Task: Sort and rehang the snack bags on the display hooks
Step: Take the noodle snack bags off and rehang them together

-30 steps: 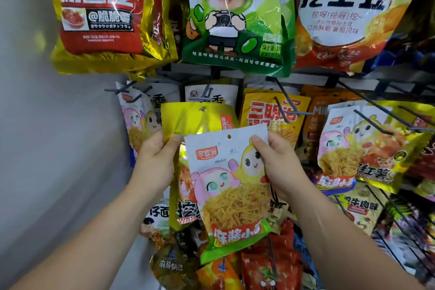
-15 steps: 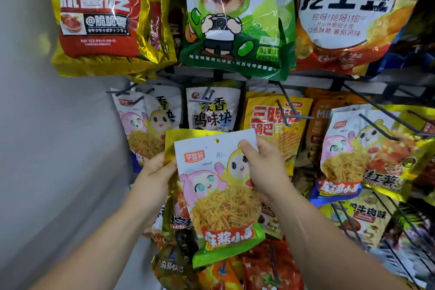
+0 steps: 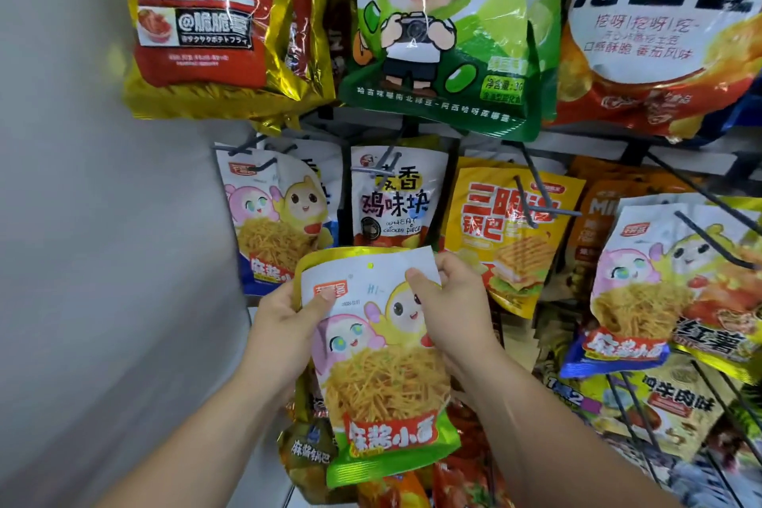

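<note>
While the left hand pinches the upper left edge of the white noodle bag with its thumb in front, its fingers are hidden behind the pack. The right hand grips the top right corner, thumb on the print and fingers curled over the edge. The bag sits at lower centre of the frame, on no hook, just below the hanging chicken snack bag. A yellow bag lies behind it with only its top rim showing; which hand holds it is unclear. At the top, the green cat bag is cut off by the frame edge.
</note>
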`<state>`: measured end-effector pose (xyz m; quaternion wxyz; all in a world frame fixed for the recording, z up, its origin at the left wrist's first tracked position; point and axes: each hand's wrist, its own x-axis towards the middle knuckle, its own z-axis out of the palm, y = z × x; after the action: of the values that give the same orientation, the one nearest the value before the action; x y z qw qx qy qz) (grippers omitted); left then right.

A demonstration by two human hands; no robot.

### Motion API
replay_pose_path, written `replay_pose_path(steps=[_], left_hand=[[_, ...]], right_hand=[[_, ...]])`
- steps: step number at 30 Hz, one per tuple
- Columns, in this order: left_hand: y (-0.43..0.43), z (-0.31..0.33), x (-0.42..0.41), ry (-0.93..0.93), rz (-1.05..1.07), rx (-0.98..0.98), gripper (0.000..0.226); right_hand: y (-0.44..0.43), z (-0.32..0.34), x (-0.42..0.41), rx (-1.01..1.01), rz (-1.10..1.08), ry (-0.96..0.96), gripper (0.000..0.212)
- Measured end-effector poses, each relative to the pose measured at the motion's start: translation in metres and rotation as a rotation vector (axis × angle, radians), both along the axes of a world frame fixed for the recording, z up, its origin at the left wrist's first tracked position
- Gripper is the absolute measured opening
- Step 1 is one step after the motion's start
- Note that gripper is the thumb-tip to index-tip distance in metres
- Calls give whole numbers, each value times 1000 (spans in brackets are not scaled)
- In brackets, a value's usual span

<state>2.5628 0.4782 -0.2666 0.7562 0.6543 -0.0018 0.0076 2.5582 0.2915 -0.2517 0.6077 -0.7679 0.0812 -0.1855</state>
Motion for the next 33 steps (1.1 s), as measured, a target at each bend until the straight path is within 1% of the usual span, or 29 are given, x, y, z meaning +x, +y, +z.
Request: replay_pose_path(steps=[1, 3, 8, 10, 12, 14, 16, 18, 19, 21, 22, 24, 25, 27, 29, 33], left_hand=[[6, 1, 1, -1, 24, 11, 18], [21, 4, 2, 0, 76, 12, 16], [62, 12, 6, -2, 196, 0, 16], [75, 14, 6, -18, 233, -17, 15], [86, 16, 5, -17, 257, -18, 14], [94, 17, 1, -13, 273, -6, 14], [102, 14, -1, -1, 290, 10, 14], [108, 13, -4, 1, 314, 28, 15], [111, 11, -5, -1, 327, 38, 15], [115, 8, -7, 0, 345, 72, 15], [116, 8, -8, -2, 349, 92, 15], [122, 4, -9, -10, 357, 136, 15], [125, 4, -9, -11, 369, 144, 15], [130, 2, -12, -12, 384, 141, 14], [135, 0, -16, -2, 401, 153, 14], [141, -1, -31, -11, 484, 284, 14]], right_hand=[[3, 1, 3, -14, 24, 18, 7], [12, 8, 11, -67, 48, 26, 20], [53, 40, 48, -174, 209, 7, 53], [73, 48, 69, -193, 226, 36, 60], [88, 50, 88, -163, 222, 20, 53], [98, 50, 102, -170, 193, -2, 37], [104, 51, 113, -201, 172, -9, 27], [107, 54, 119, -186, 161, -19, 13], [108, 54, 122, -179, 148, -37, 14], [111, 54, 121, -224, 124, -79, 30], [112, 55, 118, -251, 118, -101, 33], [114, 54, 110, -284, 123, -139, 32], [115, 55, 103, -287, 130, -154, 32], [115, 54, 92, -287, 136, -184, 25], [116, 56, 82, -307, 141, -219, 24], [118, 65, 70, -310, 154, -281, 26]])
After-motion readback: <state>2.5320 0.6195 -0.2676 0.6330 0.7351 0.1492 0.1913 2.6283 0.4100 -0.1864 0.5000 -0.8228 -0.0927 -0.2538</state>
